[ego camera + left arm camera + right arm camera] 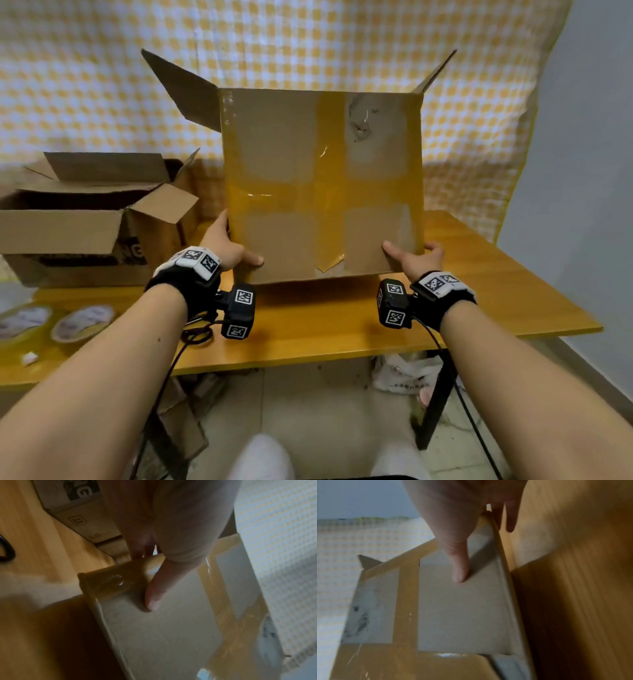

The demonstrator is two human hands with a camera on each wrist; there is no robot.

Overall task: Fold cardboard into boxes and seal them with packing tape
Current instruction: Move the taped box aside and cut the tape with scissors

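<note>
A cardboard box [284, 171] is held tilted up above the wooden table [329, 318], its taped face turned toward me. Yellowish packing tape [325, 198] crosses that face. Two flaps [185, 92] stick out at the far end. My left hand [229, 248] grips the lower left edge, thumb [154, 595] flat on the face, fingers behind. My right hand [416, 255] grips the lower right corner the same way, thumb [459, 566] on the cardboard [462, 608]. The box's other sides are hidden.
A second, open cardboard box [92, 219] stands at the left of the table. Two tape rolls [82, 322] lie at the near left. A checked cloth [308, 41] hangs behind. Bags [407, 377] and cardboard scraps [181, 418] lie on the floor under the table.
</note>
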